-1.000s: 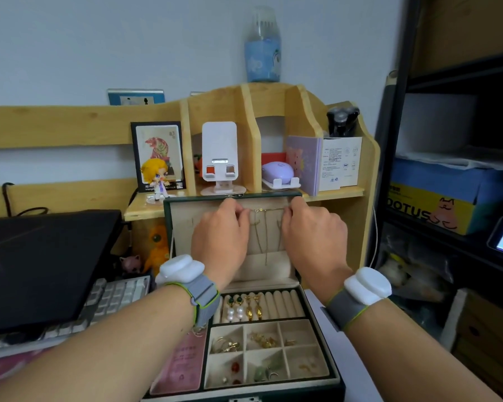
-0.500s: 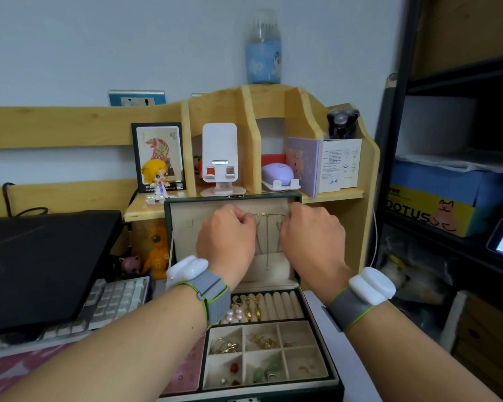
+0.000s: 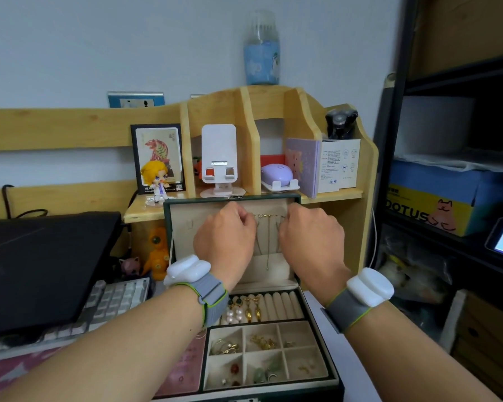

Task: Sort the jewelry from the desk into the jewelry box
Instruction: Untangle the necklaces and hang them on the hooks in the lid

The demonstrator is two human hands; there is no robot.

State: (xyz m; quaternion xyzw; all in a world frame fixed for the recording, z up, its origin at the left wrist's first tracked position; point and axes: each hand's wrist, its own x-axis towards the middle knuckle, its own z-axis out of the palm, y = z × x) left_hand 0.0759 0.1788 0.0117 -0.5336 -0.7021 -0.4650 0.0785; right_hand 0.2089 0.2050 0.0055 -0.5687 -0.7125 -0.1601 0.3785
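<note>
A dark green jewelry box (image 3: 339, 381) stands open on the desk, its beige-lined lid (image 3: 183, 219) upright. A thin gold necklace (image 3: 268, 239) hangs inside the lid, its top stretched level between my hands. My left hand (image 3: 225, 242) and my right hand (image 3: 311, 242) are both raised to the lid with fingers curled, each pinching an end of the chain. Below them, pearl and gold earrings (image 3: 244, 310) sit in the ring rolls. The small compartments hold rings (image 3: 225, 346), gold pieces (image 3: 263, 342) and green and red stones (image 3: 259, 374).
A black laptop (image 3: 41, 265) and a keyboard (image 3: 111, 300) lie to the left. Behind the box is a wooden shelf (image 3: 331, 195) with a phone stand (image 3: 219, 158), a figurine (image 3: 156, 177) and boxes. A dark rack (image 3: 447, 216) stands at the right.
Both hands have dropped slightly along the lid and the view has shifted a little. They hold the necklace ends as before.
</note>
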